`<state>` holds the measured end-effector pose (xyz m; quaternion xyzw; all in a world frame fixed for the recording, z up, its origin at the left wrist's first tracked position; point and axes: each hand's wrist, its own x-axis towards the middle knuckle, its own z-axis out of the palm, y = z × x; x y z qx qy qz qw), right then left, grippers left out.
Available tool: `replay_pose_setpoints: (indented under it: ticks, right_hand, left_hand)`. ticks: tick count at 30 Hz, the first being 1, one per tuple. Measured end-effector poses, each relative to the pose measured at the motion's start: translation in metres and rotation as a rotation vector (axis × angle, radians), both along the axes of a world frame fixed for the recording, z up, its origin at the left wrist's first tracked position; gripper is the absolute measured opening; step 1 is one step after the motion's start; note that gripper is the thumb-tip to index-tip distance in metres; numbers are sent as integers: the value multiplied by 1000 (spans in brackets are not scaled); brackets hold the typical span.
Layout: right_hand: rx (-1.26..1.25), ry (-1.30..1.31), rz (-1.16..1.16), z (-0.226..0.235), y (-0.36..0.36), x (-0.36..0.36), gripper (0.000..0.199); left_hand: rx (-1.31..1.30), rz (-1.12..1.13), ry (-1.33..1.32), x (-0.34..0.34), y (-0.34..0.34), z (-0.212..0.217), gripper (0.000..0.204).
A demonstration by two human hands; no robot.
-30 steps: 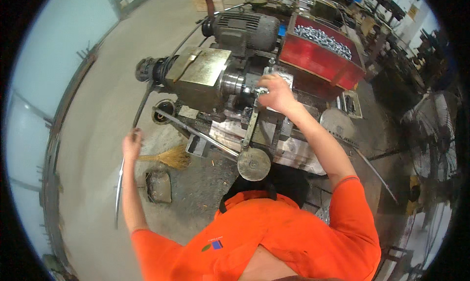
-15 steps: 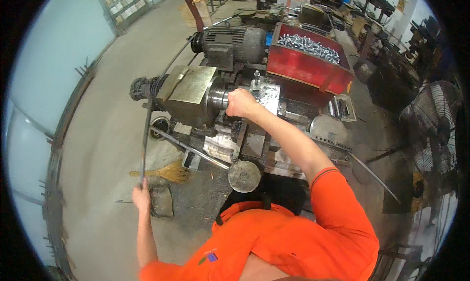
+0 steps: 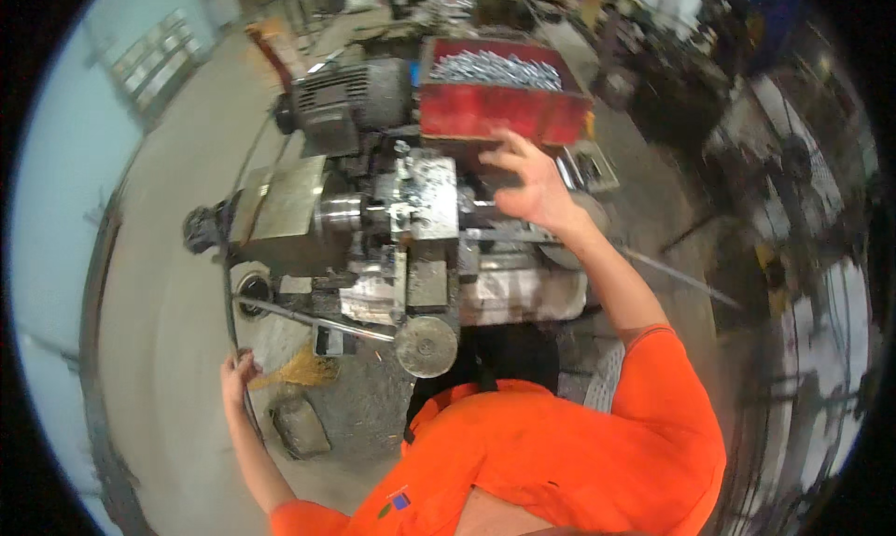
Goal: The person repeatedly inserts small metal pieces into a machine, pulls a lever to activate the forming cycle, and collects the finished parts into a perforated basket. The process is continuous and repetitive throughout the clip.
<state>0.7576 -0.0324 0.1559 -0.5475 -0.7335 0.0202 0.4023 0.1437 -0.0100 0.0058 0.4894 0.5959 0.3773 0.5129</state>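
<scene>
A small, grimy lathe fills the middle, its headstock (image 3: 289,198) topped with a flat metal plate. Around a long metal lever (image 3: 230,303) at its left side my left hand (image 3: 240,370) is closed. To the right, my right hand (image 3: 534,183) is open with fingers spread, slightly blurred, holding nothing. It hovers at the right of the tool block (image 3: 433,198), below the front wall of a red box. Between headstock and tool block shows the shiny round chuck (image 3: 342,212). A round handwheel disc (image 3: 427,346) sits at the lathe's near side.
Many small shiny metal parts (image 3: 495,67) lie in the red box (image 3: 476,112) behind the lathe. An electric motor (image 3: 355,102) stands back left. On the floor at left are a straw broom (image 3: 303,368) and a dirty container (image 3: 301,426). A caged fan (image 3: 789,153) is at right.
My right hand has left the chuck, moved right and opened. The tool block now sits farther from my right arm's cover, in plain sight. My left hand stays on the lever; the view has shifted.
</scene>
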Motion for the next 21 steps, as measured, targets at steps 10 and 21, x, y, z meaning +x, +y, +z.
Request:
replay_pose_setpoints:
  ticks: [10, 21]
  right_hand:
    - [-832, -33, -1076, -207, -363, 178, 29]
    - [-1265, -438, -597, -334, -443, 115, 28]
  left_hand:
    - [-334, 222, -39, -84, 22, -52, 38]
    - [-319, 201, 108, -93, 25, -29, 39]
